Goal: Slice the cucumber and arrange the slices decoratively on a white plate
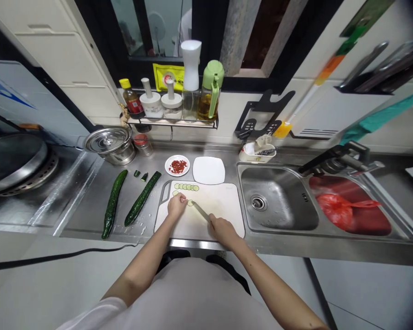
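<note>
My left hand (176,205) is curled on the white cutting board (227,201), fingers closed over a short cucumber piece (190,202). My right hand (222,229) grips the handle of a knife (201,211) whose blade points up-left to the cucumber piece. A row of several thin cucumber slices (186,187) lies along the board's far edge. Two whole cucumbers (113,203) (142,198) rest on the steel counter left of the board, with two cut ends (140,175) beyond them.
A small plate of chopped red chilli (177,165) and a white plate (208,170) sit behind the board. A lidded pot (110,145) and stove are at the left. The double sink (278,201) at the right holds a red bag (340,208). Seasoning bottles stand on a shelf (174,120).
</note>
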{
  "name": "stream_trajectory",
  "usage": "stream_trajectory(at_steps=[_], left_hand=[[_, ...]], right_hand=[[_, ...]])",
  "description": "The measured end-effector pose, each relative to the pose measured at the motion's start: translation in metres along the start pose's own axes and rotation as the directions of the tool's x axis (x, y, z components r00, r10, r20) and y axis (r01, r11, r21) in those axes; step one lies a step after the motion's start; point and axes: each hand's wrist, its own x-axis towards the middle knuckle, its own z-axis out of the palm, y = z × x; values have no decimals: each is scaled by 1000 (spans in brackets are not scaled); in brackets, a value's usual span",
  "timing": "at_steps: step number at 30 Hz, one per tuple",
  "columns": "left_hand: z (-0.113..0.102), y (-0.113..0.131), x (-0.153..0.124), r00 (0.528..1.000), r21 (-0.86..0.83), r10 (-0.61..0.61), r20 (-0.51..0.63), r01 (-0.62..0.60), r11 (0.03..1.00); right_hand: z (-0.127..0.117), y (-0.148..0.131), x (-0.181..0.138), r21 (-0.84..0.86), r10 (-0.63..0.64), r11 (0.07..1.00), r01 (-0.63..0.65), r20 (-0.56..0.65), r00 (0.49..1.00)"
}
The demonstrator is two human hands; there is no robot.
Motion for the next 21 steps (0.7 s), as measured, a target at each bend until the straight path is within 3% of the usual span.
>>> stream_trajectory(at_steps=[21], left_hand=[[-1,1,1,999,9,-25,20,25,1000]], right_hand=[[0,-3,7,-20,-26,999,26,18,1000]])
